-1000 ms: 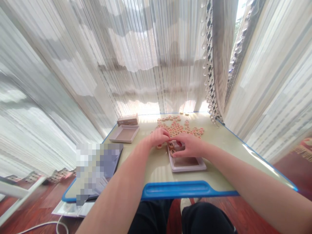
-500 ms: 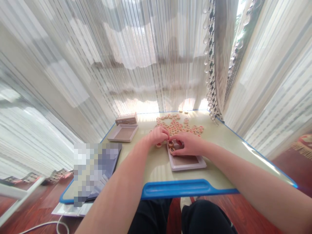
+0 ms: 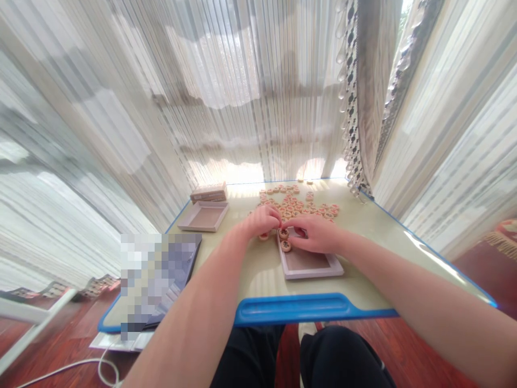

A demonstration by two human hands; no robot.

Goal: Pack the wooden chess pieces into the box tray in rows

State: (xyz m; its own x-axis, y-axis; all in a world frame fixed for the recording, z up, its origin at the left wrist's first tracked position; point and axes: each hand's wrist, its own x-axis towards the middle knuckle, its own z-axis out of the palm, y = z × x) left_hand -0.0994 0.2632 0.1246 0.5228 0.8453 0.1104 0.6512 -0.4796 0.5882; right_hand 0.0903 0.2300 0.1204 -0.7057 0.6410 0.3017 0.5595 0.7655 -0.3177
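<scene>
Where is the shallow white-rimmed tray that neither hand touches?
In the head view, the tray lies at the back left of the pale green tabletop, just in front of the brownish box-shaped item.

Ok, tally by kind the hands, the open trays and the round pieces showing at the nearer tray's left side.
Left hand and right hand: 2
Farther tray and nearer tray: 2
Far piece and near piece: 2
Total: 6
</scene>
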